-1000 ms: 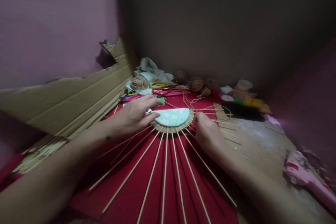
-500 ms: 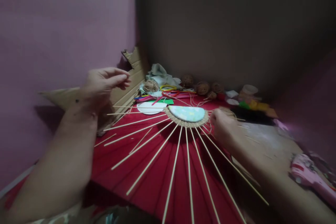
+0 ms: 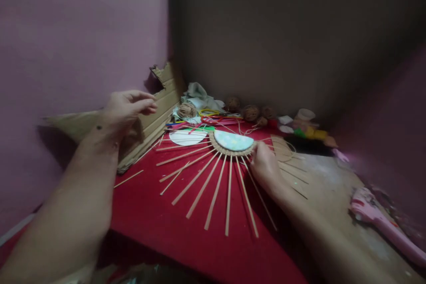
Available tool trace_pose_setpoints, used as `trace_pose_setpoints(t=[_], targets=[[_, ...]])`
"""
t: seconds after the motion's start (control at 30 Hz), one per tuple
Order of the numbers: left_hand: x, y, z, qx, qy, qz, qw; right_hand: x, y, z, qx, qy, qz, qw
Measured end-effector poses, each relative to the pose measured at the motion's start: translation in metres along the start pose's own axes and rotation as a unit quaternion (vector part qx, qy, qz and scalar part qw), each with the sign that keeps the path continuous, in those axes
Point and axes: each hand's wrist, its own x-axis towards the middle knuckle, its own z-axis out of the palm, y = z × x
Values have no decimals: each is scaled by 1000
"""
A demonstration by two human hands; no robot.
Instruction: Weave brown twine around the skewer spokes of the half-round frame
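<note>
A half-round fan-like piece has a pale blue-green patterned centre (image 3: 234, 140), a woven twine border (image 3: 215, 144) and several thin sticks (image 3: 217, 193) spreading outward. My right hand (image 3: 266, 166) is closed on the border's right end, covering part of it and some sticks. Up at the left, apart from the piece, my left hand (image 3: 130, 106) holds its thumb and fingers together in a pinch. Whatever lies between those fingertips is too fine to make out. A loop of twine (image 3: 294, 153) shows just beyond my right hand.
Cardboard (image 3: 163, 97) leans against the wall at left. Behind the piece lie a white disc (image 3: 187, 138), twine balls (image 3: 251, 113) and yellow-handled scissors (image 3: 209, 112). A pink glue gun (image 3: 369, 208) rests at right. Red cloth (image 3: 159, 235) covers the table.
The fan-like piece has tilted down and away, its sticks now looking shorter and nearer the cloth. My right hand has moved slightly left and down with it; my left hand stays raised in a pinch.
</note>
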Motion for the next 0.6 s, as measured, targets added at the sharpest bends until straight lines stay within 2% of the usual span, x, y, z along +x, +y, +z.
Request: trace_pose_setpoints(t=[0.1, 0.23, 0.3, 0.37, 0.43, 0.5, 0.6], targets=[[-5, 5, 14, 21, -29, 37, 999, -2, 2, 12, 44, 21, -10, 999], [-21, 22, 50, 58, -154, 70, 984, -4, 7, 12, 119, 22, -39, 992], [-32, 31, 76, 90, -245, 140, 955, -3, 10, 9, 159, 1, -39, 987], [-41, 39, 105, 163, -314, 220, 909, -3, 12, 5, 186, -24, -44, 981], [-49, 42, 132, 235, -374, 262, 858, -4, 12, 1, 192, -37, -65, 979], [-54, 39, 155, 284, -406, 258, 830, -7, 11, -2, 170, -42, -94, 980], [-57, 30, 175, 297, -424, 231, 824, -11, 10, -7, 100, -58, -124, 986]])
